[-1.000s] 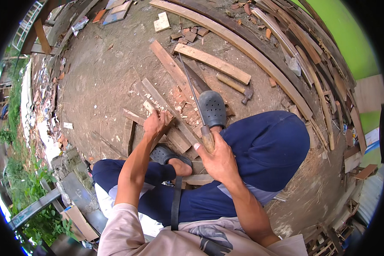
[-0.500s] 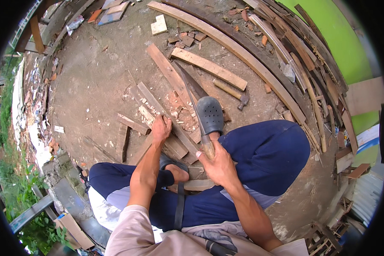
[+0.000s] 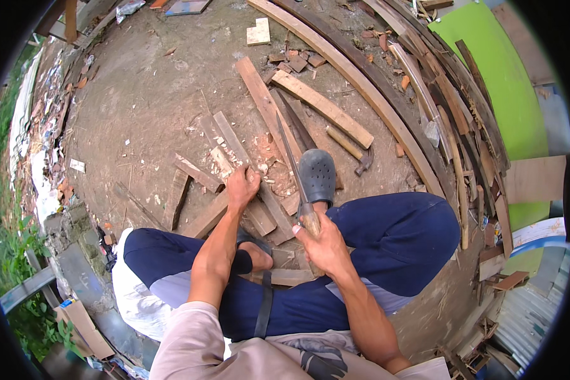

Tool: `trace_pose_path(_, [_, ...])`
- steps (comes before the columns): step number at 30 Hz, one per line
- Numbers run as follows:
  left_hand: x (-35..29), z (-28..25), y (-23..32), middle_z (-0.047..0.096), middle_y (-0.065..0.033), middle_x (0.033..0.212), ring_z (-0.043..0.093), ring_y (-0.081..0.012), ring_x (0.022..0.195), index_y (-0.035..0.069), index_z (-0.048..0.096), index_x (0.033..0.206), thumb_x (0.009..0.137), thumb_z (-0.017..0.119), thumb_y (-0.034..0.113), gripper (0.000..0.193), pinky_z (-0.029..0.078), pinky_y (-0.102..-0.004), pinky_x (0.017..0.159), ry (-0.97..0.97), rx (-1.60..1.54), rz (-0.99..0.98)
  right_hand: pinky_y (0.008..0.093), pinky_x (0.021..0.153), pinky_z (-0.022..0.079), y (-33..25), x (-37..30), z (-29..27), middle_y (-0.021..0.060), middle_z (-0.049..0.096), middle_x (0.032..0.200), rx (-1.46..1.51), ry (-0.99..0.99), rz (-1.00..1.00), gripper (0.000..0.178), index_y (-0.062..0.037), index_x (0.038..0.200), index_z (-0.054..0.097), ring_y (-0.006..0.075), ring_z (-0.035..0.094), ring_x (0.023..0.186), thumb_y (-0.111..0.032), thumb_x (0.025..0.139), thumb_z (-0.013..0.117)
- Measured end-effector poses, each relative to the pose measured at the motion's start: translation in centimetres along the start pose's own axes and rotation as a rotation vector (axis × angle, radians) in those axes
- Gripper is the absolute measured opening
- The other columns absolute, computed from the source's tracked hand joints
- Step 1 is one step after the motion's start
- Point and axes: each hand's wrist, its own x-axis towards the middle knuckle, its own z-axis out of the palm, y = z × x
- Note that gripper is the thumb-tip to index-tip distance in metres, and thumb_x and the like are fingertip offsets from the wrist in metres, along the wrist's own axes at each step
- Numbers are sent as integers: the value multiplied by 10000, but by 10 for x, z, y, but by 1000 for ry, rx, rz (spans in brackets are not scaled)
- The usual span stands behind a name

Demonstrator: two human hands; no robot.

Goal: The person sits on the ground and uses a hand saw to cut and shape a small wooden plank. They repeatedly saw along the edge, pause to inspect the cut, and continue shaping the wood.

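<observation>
My right hand [image 3: 328, 244] is closed around the wooden handle of a machete [image 3: 292, 161], whose long narrow blade points away from me, past my dark clog [image 3: 316, 176]. My left hand [image 3: 242, 186] is closed on a wooden strip [image 3: 269, 201], which slants from the far left down toward my right hand. Its near end lies close beside my right thumb. Below the strip are other short wood pieces [image 3: 259, 216], some crossing one another. Pale chips [image 3: 221, 163] lie around my left hand.
A hammer [image 3: 349, 148] lies beyond the clog, next to a short plank [image 3: 326, 109]. Long boards [image 3: 361, 82] curve along the right, before a heap of timber [image 3: 453, 114] by a green panel [image 3: 500, 69]. My bent knees [image 3: 399, 240] flank the work. A low block wall [image 3: 85, 253] stands left.
The view has shifted slightly. The machete's blade now shows a little farther from the strip, its tip lower in view. Both hands keep their holds.
</observation>
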Motion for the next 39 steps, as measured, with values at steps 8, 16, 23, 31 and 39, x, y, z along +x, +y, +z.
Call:
trace_pose_path(8, [-33,-31,-10,590,-242,1310,539,-358,1261,55,438,1480,681,854,562,1034,362,-476,1109,-87,259,-55,488,895,496,-22,-10,-7,279,680,1020,-44,-39,100,494,16,1196,582,462,649,1021,-347,886,711])
trace_pose_path(16, [-13,-87,-26,668,-249,1174,674,-375,1053,25,678,1256,685,783,474,733,543,-445,915,-333,89,23,281,451,445,-42,-28,0,14,538,650,196,-92,124,383,12,1235,529,93,501,473,-176,950,702])
trace_pose_path(23, [3,-180,9,710,-297,933,700,-422,899,-8,680,1247,689,728,464,732,544,-459,861,-394,-46,48,266,450,428,-71,-48,-2,15,585,703,236,-67,-34,375,35,1193,559,78,520,489,-167,923,722])
trace_pose_path(31, [-28,-285,72,740,-219,944,721,-330,845,-47,715,1148,629,841,463,738,548,-408,789,-353,-390,331,244,508,492,-99,-45,9,65,668,897,210,-103,-239,432,9,1183,540,96,598,618,-152,876,797])
trace_pose_path(39, [-41,-321,74,732,-177,1075,692,-309,1025,-56,706,1129,515,887,666,965,515,-406,890,-510,-743,281,240,609,579,-130,-45,64,118,611,1237,648,-545,-352,659,-41,1255,468,99,634,868,-100,759,897])
